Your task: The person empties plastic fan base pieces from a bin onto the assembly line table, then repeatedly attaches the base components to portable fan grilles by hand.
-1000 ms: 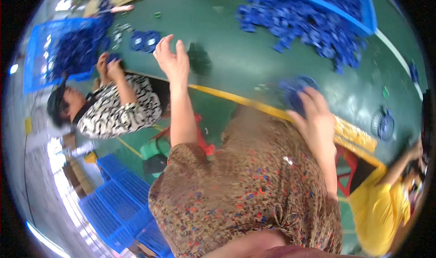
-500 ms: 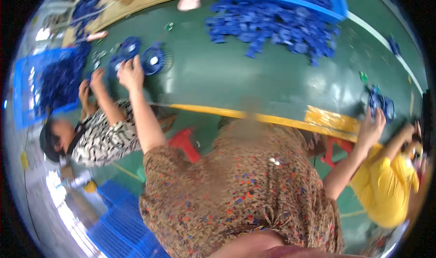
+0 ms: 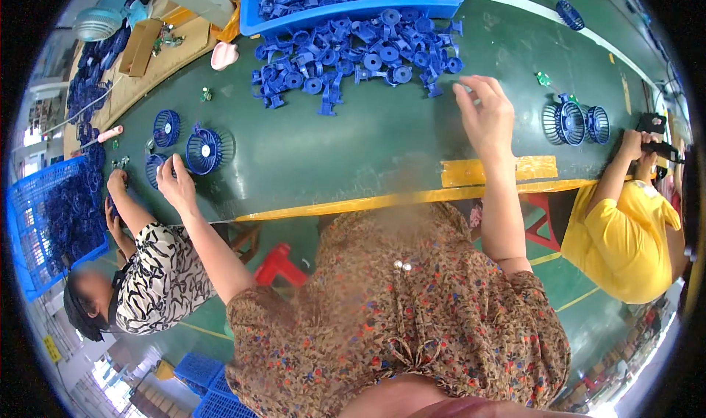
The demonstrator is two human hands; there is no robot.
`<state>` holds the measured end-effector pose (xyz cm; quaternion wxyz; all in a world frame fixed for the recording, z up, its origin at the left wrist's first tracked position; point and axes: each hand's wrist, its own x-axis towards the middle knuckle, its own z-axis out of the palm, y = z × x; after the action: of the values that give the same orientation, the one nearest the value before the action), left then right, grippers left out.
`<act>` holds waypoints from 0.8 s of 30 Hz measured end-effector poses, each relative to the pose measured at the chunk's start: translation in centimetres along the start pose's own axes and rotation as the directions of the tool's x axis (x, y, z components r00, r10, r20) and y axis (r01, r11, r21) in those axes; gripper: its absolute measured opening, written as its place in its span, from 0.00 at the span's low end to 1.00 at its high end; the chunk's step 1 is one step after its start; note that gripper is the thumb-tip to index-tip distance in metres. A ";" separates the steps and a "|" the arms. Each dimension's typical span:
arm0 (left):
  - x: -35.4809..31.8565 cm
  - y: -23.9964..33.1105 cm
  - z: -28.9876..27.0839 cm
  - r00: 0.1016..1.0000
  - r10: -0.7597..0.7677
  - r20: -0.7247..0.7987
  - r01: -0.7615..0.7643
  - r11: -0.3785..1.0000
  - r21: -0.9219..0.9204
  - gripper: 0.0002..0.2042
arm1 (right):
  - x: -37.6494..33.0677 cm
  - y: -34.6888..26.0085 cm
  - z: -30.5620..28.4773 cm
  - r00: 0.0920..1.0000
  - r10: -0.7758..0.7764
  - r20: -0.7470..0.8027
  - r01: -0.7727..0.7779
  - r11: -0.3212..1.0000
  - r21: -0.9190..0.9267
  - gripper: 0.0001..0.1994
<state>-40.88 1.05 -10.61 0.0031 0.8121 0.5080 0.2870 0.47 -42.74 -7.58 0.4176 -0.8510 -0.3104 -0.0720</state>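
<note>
My left hand (image 3: 177,188) is over the table's left part, its fingers curved and a little apart. Right by its fingertips is a blue round slatted cage (image 3: 154,169), like a small fan housing, partly hidden by the hand; contact is unclear. A larger blue cage with a pale centre (image 3: 204,151) sits just to its right, and another cage (image 3: 166,128) lies farther back. My right hand (image 3: 488,118) hovers over the green table, empty, thumb and fingers apart. It is nearest to a loose pile of blue plastic brackets with round discs (image 3: 358,56).
A blue bin (image 3: 353,12) of similar parts stands behind the pile. Blue cages with a green circuit board (image 3: 543,79) lie at right, before a person in yellow (image 3: 625,241). Another person in a patterned shirt (image 3: 165,278) works at left beside a blue crate (image 3: 55,219).
My right hand has left the cages at the right and moved in toward the bracket pile. My left hand has drawn back nearer the table's front edge. The whole view has shifted.
</note>
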 end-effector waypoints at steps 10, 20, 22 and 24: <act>-3.5 6.2 -0.5 0.996 0.090 0.019 -0.090 0.996 -0.016 0.21 | 4.7 2.0 2.6 0.986 0.150 0.069 -0.144 0.986 -0.090 0.17; -8.4 17.1 -4.3 0.968 -0.004 0.253 0.041 0.989 -0.141 0.28 | 0.4 0.6 -1.9 0.974 -0.204 -0.096 0.179 0.958 -0.224 0.08; -10.0 19.2 -5.3 0.915 -0.013 0.403 0.110 0.970 -0.216 0.27 | -1.3 1.4 -1.8 0.914 -0.406 0.013 0.393 0.876 -0.279 0.08; -11.9 21.6 -6.1 0.881 0.062 0.469 0.104 0.942 -0.320 0.26 | -3.8 1.3 -1.0 0.935 -0.343 0.088 0.354 0.909 -0.221 0.10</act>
<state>-29.76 -20.97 -4.66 0.2681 0.8392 0.4442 0.1629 -1.66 -45.91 -9.27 0.2879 -0.8263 -0.4565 -0.1611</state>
